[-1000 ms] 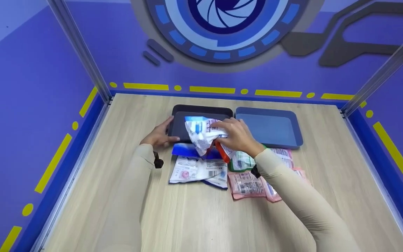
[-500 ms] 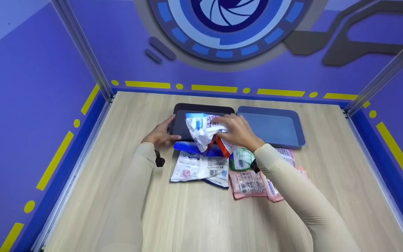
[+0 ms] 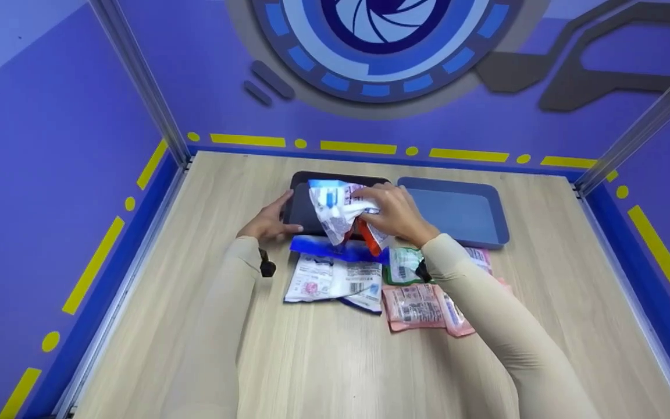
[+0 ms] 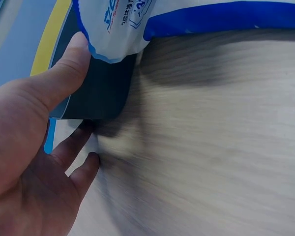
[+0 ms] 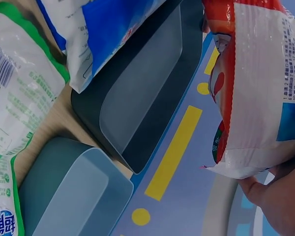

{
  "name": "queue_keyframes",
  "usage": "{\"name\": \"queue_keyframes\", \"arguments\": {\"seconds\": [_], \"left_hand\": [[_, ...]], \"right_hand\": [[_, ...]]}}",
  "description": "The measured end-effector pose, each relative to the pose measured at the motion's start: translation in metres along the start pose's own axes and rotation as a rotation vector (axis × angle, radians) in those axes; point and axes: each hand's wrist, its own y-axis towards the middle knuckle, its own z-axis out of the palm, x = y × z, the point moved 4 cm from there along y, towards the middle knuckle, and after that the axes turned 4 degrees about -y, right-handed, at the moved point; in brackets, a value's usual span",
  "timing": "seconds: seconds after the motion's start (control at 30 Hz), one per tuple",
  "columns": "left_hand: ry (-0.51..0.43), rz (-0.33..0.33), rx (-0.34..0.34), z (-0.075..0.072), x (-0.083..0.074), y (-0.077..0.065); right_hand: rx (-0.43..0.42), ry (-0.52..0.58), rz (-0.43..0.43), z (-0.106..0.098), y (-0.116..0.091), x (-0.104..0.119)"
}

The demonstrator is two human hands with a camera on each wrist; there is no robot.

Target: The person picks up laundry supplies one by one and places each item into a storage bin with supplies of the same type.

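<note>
My right hand (image 3: 396,214) pinches a crumpled white plastic bag (image 3: 335,209) with blue and red print and holds it above the dark tray (image 3: 302,201). In the right wrist view, this bag (image 5: 260,83) shows a red front and a white back with small print. My left hand (image 3: 266,224) touches the tray's near left corner, its thumb and fingers spread. From the left wrist, the thumb (image 4: 73,64) lies against the dark tray wall, while other fingers stretch out past the corner. White bags with blue edges (image 3: 317,279) lie just in front of that tray.
A blue-grey tray (image 3: 463,212) stands right of the dark one. A green-edged bag (image 3: 403,263) and several pink packets (image 3: 413,307) lie in front, partly hidden by my right forearm. Purple walls with yellow marks (image 3: 358,146) enclose the table (image 3: 323,361).
My right hand has lifted slightly up and away with the white bag. My left hand stays at the dark tray's corner. The view has shifted a little.
</note>
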Motion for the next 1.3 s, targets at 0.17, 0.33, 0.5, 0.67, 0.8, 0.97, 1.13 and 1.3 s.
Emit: {"name": "queue_keyframes", "arguments": {"seconds": [0.17, 0.33, 0.5, 0.67, 0.8, 0.97, 1.13, 1.3], "left_hand": [[-0.007, 0.007, -0.001, 0.000, -0.002, -0.002], [-0.021, 0.023, 0.004, 0.001, -0.003, -0.004], [-0.019, 0.025, 0.006, 0.004, -0.003, -0.004], [-0.008, 0.026, 0.005, 0.002, -0.003, -0.003], [0.010, 0.029, -0.001, 0.001, -0.004, -0.003], [0.008, 0.015, 0.003, 0.002, -0.002, -0.004], [-0.003, 0.016, 0.001, 0.001, -0.003, -0.003], [-0.023, 0.013, -0.002, 0.001, -0.003, -0.002]], "right_hand": [[-0.016, -0.010, 0.011, 0.002, 0.005, -0.005], [-0.018, -0.021, 0.039, 0.006, 0.009, -0.010], [-0.029, -0.024, 0.043, 0.012, 0.013, -0.016], [-0.044, -0.042, 0.031, 0.015, 0.019, -0.020], [-0.041, -0.056, 0.047, 0.020, 0.024, -0.024], [-0.007, -0.058, 0.081, 0.029, 0.027, -0.029], [0.010, -0.055, 0.091, 0.033, 0.031, -0.031], [0.021, -0.071, 0.099, 0.037, 0.037, -0.033]]}}
